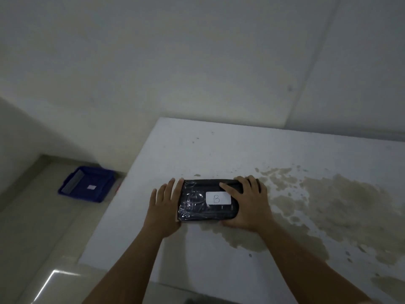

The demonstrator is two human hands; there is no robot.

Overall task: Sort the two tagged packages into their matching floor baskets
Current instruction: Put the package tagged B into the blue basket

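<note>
I saw a black plastic-wrapped package (207,200) lying flat on the white counter (219,150), nearer the counter's left edge than its right. A white tag (218,198) on its top read "B". My left hand (165,208) lay flat against the package's left end, grip spread, fingers straight and pointing away from me. My right hand (247,202) covered the right end, grip spread over the top, fingertips curled at the far edge, thumb at the near edge. The package sat on the counter, not lifted. A brown stain (328,202) spread over the counter's right side, reaching under my right hand. Down on the floor (32,227), past the counter's left edge, stood a blue basket (87,184) against the wall, a small white tag inside; its letter was too small to read.
</note>
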